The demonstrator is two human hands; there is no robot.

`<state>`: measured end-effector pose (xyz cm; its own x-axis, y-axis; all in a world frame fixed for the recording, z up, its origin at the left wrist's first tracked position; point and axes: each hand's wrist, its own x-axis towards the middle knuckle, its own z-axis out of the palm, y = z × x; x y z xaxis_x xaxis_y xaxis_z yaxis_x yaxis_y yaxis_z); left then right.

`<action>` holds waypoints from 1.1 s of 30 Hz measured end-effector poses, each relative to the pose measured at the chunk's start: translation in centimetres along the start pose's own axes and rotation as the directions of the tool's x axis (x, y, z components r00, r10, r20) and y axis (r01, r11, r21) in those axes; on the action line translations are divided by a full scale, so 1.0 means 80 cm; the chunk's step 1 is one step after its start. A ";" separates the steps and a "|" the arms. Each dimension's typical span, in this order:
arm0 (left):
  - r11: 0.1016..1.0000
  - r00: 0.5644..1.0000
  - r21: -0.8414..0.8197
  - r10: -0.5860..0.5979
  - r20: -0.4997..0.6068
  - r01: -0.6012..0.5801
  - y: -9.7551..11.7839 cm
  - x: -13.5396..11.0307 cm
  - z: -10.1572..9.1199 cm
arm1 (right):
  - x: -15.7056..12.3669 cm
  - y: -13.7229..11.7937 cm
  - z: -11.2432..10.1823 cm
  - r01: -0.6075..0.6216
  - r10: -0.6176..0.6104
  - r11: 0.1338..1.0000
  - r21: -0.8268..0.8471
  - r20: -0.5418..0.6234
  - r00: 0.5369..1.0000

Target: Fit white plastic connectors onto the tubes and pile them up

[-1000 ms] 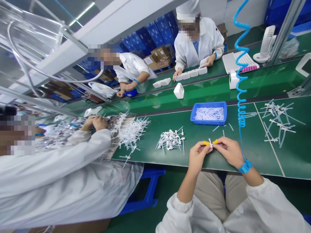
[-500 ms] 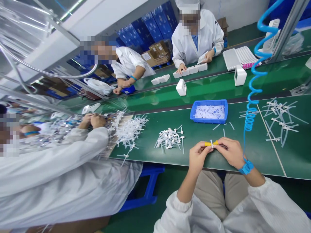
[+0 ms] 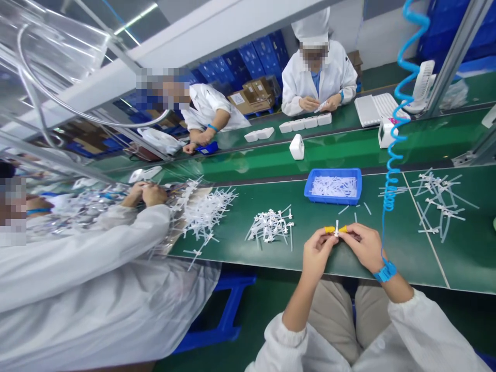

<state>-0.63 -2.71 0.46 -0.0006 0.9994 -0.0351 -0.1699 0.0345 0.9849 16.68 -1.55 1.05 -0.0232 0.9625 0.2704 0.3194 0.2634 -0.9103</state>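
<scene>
My left hand [image 3: 318, 251] and my right hand [image 3: 365, 247] meet over the near edge of the green bench. Between their fingertips they pinch a small white plastic part with a strip [image 3: 337, 227], its narrow end pointing up. Yellow covers sit on both index fingertips. Just beyond my hands, a few loose pale strips [image 3: 367, 208] lie in front of a blue tray [image 3: 333, 200] filled with similar strips. Left of my hands is a heap of white parts with strips attached [image 3: 270, 226]. The fingers partly hide the held part.
A coiled blue cord [image 3: 391, 188] hangs down to my right wristband [image 3: 385, 272]. More strip parts [image 3: 442, 204] lie at the right, and a larger pile [image 3: 209, 209] at the left by a co-worker's sleeve [image 3: 127, 227]. White housings [image 3: 297, 147] stand on the belt beyond.
My index fingertips have moved slightly apart around the part, which now shows more upright. The view has shifted a little. Across the belt, a co-worker has brought both hands together.
</scene>
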 end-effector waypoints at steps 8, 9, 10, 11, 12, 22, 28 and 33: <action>0.987 0.996 0.135 0.087 -0.010 -0.085 -0.003 -0.003 0.000 | 0.000 -0.007 -0.004 0.069 -0.067 0.996 -0.064 0.028 0.997; 0.985 0.996 0.148 0.093 -0.010 -0.091 -0.004 -0.002 0.000 | 0.000 -0.007 -0.005 0.066 -0.065 0.996 -0.065 0.014 0.998; 0.983 0.995 0.155 0.097 -0.007 -0.095 -0.005 -0.002 0.000 | 0.000 -0.006 -0.005 0.062 -0.062 0.996 -0.065 0.009 0.998; 0.983 0.995 0.158 0.098 -0.003 -0.097 -0.006 -0.001 0.000 | 0.000 -0.005 -0.004 0.059 -0.058 0.996 -0.065 0.017 0.998; 0.983 0.995 0.158 0.096 0.003 -0.095 -0.007 -0.001 0.000 | 0.000 -0.004 -0.004 0.056 -0.055 0.996 -0.067 0.029 0.998; 0.948 0.981 0.254 0.178 0.081 -0.193 -0.016 0.000 0.002 | 0.000 0.008 0.000 -0.059 0.063 0.994 0.092 -0.041 0.997; 0.705 0.901 0.594 0.427 0.081 -0.387 -0.021 -0.006 0.007 | 0.002 0.018 -0.017 -0.110 0.079 0.993 -0.046 -0.438 0.895; 0.613 0.895 0.683 0.425 0.139 -0.397 -0.022 -0.006 0.009 | 0.007 0.035 -0.018 -0.023 -0.113 0.940 -0.341 -0.375 0.920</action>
<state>0.38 -3.27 -1.12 0.0641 0.9097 0.4103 0.5696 -0.3710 0.7334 18.92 -0.36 -0.94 0.2977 0.8313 0.4694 0.6235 0.2030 -0.7550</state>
